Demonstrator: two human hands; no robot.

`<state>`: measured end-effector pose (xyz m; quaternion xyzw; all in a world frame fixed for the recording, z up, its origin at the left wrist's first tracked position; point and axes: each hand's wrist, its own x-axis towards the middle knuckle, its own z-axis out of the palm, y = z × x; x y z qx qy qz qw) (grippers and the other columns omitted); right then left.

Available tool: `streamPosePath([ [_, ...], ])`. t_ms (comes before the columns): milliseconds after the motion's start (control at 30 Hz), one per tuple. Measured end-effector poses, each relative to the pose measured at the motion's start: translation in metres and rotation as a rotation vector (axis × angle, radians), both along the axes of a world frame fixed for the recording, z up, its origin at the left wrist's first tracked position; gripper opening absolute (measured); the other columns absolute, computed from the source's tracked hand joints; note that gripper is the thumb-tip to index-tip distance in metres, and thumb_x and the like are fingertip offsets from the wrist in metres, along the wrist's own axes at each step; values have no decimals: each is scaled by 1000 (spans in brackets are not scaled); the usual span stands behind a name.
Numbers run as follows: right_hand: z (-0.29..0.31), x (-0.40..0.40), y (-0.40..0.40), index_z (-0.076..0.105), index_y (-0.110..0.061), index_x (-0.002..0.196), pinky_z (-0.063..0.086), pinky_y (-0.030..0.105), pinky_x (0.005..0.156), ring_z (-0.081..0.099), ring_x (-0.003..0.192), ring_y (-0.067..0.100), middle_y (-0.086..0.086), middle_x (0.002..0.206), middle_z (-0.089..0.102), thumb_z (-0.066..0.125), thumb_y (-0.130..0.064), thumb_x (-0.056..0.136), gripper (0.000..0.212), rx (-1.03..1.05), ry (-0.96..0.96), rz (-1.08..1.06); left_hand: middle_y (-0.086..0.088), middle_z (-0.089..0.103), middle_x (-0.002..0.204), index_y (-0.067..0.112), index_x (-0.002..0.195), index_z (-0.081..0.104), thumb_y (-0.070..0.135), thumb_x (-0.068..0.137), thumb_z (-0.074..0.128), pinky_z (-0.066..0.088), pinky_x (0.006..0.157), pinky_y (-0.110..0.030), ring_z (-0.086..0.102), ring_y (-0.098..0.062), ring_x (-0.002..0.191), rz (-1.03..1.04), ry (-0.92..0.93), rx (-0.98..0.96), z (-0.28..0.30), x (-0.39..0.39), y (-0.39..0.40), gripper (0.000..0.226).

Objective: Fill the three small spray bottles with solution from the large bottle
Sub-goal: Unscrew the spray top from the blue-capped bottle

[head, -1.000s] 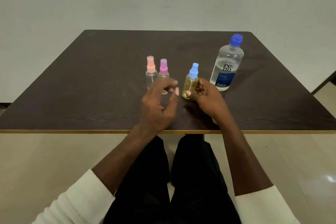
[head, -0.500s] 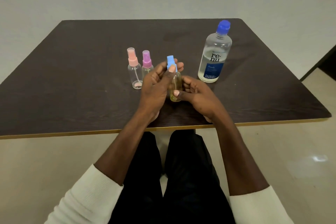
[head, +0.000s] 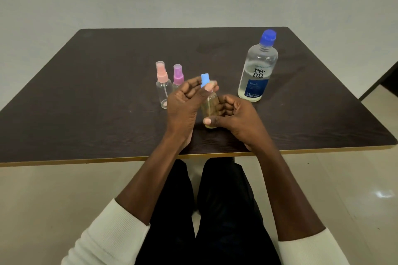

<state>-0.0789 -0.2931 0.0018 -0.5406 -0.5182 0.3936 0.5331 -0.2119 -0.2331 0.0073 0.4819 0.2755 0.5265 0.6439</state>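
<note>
At the centre of the frame, the right hand [head: 239,118] grips the yellow bottle [head: 210,107] on the table [head: 86,92]; the left hand [head: 185,101] pinches its blue cap [head: 204,79].

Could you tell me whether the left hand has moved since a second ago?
Yes. The left hand went from before the purple-capped spray bottle rightward onto the blue cap.

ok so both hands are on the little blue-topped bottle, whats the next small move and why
Probably twist the blue spray top off. The left hand pinches that top while the right hand grips the small yellowish clear bottle low on its body, and the top looks seated. The large clear blue-capped solution bottle stands capped and untouched, so nothing can be poured yet.
</note>
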Motion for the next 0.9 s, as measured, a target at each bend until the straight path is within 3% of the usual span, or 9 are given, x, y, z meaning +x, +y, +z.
streamPosePath([
  [67,0,0,0,64,-1,103,56,28,80,65,80,15,5,88,70,86,-3,65,43,-5,-8,-3,-13,76,106,4,116,66,10,94,66,55,99,-44,71,-32,110,-40,-36,20,-1,-1,1,23],
  [167,-1,0,1,63,0,103,56,35,83,66,81,17,6,88,70,87,-5,64,46,-27,-29,4,-10,78,100,7,108,71,7,85,73,57,94,-40,73,-28,100,2,-33,45,0,-3,1,23],
  [267,-2,1,1,62,-1,102,56,30,80,65,79,14,5,87,69,89,-6,63,47,-37,-56,0,-7,76,93,7,103,73,8,74,82,57,82,-28,73,-18,87,62,-18,50,0,-2,1,30],
  [333,-2,0,0,62,-2,102,56,26,78,65,78,13,4,87,69,89,-7,63,48,-43,-65,-1,0,72,88,9,103,73,5,78,81,54,80,-24,68,-11,83,59,16,66,0,0,0,27],
  [433,-2,0,0,62,-1,103,56,28,79,65,79,13,2,87,68,88,-6,63,48,-45,-53,-14,1,73,93,8,106,73,13,88,76,53,89,-32,66,-14,90,41,22,70,-2,1,0,19],
  [567,-2,1,1,62,-2,102,56,29,79,65,79,13,0,87,68,88,-6,64,46,-39,-64,-21,-12,75,109,8,112,71,15,97,60,49,107,-50,67,-30,114,-32,3,102,-6,-1,-1,20],
  [633,-3,1,1,62,-2,102,56,28,79,65,79,14,1,87,69,88,-5,64,45,-41,-61,-23,-14,75,108,8,115,68,7,97,62,51,104,-47,69,-32,112,-26,2,107,-5,-1,-2,19],
  [800,-4,1,1,63,-4,104,56,32,82,66,84,19,11,93,70,89,-10,63,49,-50,-83,-36,-1,76,95,9,109,71,2,83,77,56,87,-29,70,-16,91,59,29,83,-1,2,-3,28],
  [900,-4,1,2,63,-4,103,56,33,84,67,86,19,12,96,71,89,-9,63,48,-46,-71,-47,3,76,99,12,107,72,11,90,73,55,94,-39,69,-20,96,40,38,89,-4,1,-1,18],
])
